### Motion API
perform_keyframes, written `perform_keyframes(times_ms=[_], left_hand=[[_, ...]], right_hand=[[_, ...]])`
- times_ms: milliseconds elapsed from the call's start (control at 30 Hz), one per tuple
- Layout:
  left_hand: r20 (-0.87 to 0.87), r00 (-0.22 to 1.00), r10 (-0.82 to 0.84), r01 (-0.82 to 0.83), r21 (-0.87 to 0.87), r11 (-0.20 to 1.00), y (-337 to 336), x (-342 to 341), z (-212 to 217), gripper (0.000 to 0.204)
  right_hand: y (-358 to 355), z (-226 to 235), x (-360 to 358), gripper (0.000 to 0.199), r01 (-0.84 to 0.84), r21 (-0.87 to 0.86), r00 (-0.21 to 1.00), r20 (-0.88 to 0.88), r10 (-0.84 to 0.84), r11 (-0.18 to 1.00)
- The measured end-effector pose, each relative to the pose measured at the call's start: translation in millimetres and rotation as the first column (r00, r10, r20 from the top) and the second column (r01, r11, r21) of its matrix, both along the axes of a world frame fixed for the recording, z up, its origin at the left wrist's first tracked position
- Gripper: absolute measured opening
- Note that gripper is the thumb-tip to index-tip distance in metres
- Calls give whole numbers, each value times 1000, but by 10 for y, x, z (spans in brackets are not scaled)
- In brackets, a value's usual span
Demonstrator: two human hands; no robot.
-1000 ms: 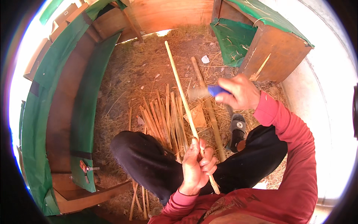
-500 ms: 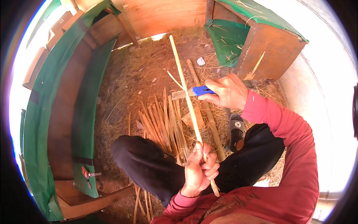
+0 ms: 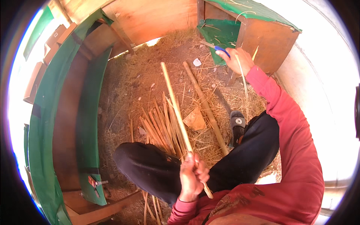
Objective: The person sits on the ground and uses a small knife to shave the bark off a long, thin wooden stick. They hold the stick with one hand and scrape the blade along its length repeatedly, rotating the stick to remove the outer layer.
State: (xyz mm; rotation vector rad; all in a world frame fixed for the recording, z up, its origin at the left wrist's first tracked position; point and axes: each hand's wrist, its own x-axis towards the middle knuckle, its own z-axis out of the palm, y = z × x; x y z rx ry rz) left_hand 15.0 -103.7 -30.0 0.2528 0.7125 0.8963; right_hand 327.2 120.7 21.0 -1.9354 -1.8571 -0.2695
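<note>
My left hand [image 3: 192, 176] is closed round the lower part of a pale, peeled stick [image 3: 174, 101], which slants up and away from my lap. Its short end sticks out below my fist. Off to the upper right, my right hand [image 3: 240, 60] grips a blue-handled knife [image 3: 222, 50], its blade pointing left and clear of the stick. A thin pale shaving [image 3: 243, 80] hangs across my right hand and wrist; whether it is held or loose I cannot tell.
Split wooden strips [image 3: 161, 127] lie bunched before my crossed legs. Right of them are a flat wooden piece [image 3: 194, 119] and a long pole [image 3: 205, 107]. A green-covered bench [image 3: 86, 112] runs along the left; a wooden cabinet [image 3: 268, 45] stands at upper right. Straw litters the ground.
My right hand has swung up and right, taking the knife off the stick. The sliver that stood out from the stick is gone from it. The stick's far end has dropped lower in view.
</note>
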Motion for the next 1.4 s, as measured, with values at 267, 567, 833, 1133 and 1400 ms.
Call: perform_keyframes(times_ms=[267, 567, 833, 1133, 1400], left_hand=[[-31, 993, 116, -112, 123, 986, 129, 4, 73, 27], [21, 999, -44, 43, 57, 997, 69, 79, 191, 30], [3, 999, -42, 42, 87, 995, 41, 75, 61, 30], [-93, 990, 102, -81, 209, 975, 87, 86, 145, 31], [15, 995, 98, -99, 89, 991, 44, 72, 188, 28]], right_hand=[[-609, 57, -773, 44, -751, -37, 659, -98, 746, 659], [-551, -196, -849, 38, -528, -100, 841, 77, 536, 843], [-178, -21, -294, 46, -229, 102, 964, -117, 240, 968], [-686, -63, -884, 40, -813, 5, 580, -77, 811, 582], [-510, -117, -999, 42, -562, 19, 804, 246, 541, 827]])
